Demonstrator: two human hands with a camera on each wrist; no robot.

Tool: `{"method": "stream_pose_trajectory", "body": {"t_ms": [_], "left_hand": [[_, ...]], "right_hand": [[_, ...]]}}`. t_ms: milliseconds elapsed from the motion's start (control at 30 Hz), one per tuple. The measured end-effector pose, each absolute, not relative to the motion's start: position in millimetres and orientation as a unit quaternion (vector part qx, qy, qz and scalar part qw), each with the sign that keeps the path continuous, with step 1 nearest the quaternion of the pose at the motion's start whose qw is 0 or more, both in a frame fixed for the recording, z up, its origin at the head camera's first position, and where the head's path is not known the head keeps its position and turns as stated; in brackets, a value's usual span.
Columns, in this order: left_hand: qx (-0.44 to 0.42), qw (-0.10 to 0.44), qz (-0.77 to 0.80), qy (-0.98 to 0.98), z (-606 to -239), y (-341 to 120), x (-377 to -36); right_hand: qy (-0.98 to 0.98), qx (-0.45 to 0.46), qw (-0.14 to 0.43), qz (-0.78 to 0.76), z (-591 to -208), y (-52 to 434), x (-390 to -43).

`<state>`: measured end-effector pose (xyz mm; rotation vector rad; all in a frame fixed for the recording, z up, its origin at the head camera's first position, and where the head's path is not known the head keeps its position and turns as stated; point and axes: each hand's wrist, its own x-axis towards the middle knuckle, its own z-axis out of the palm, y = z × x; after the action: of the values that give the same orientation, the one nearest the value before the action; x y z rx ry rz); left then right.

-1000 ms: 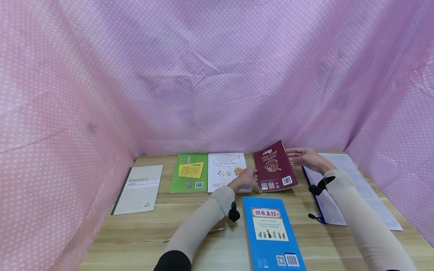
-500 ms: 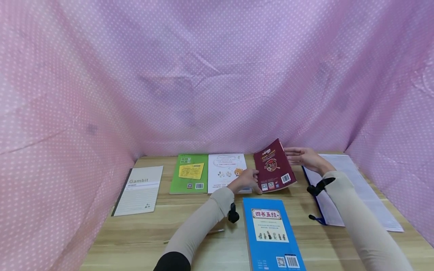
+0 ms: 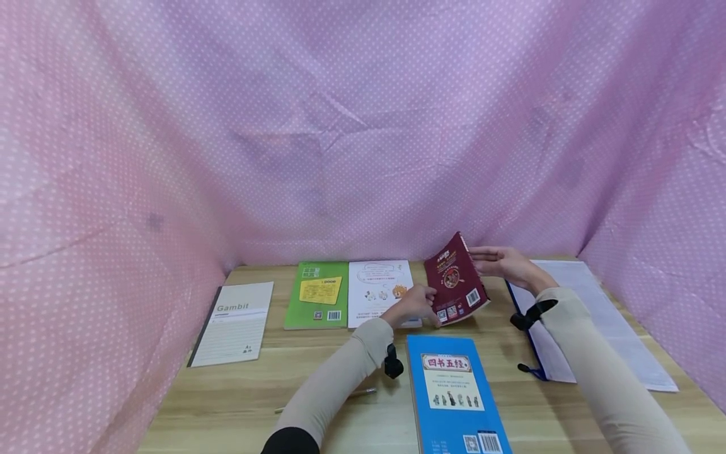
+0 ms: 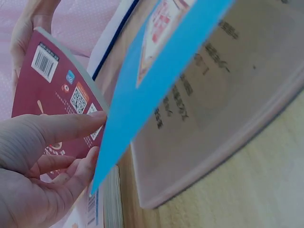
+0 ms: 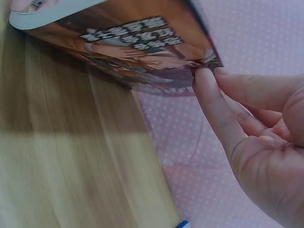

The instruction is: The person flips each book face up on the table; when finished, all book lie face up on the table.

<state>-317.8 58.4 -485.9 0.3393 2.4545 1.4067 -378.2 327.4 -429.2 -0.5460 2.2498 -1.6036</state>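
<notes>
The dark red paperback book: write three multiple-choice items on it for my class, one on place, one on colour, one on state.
1. Where is the dark red paperback book?
A. right of the white illustrated book
B. on the lined notebook

2. What colour is the book nearest the camera?
A. green
B. blue

3. How does the red book stand?
A. flat
B. tilted up

Key: 1 A, it is beside the white book; 2 B, the blue paperback book lies nearest; 3 B, the left hand grips its lower corner and the right hand pinches its far edge, raised.
</notes>
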Motion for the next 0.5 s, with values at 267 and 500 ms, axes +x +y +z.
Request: {"method": "stream_pose_trajectory", "body": {"t_ms": [267,500], "left_hand": [[0.157,0.153,0.538,0.814,-477,58,-324],[0.156,0.178,0.571,0.786,-468,57,-328]], "right_hand": [[0.765,-0.193,0.158,-0.594,-424,314,-375],[0.766,-0.199,0.156,-0.591,-423,303,-369]]}}
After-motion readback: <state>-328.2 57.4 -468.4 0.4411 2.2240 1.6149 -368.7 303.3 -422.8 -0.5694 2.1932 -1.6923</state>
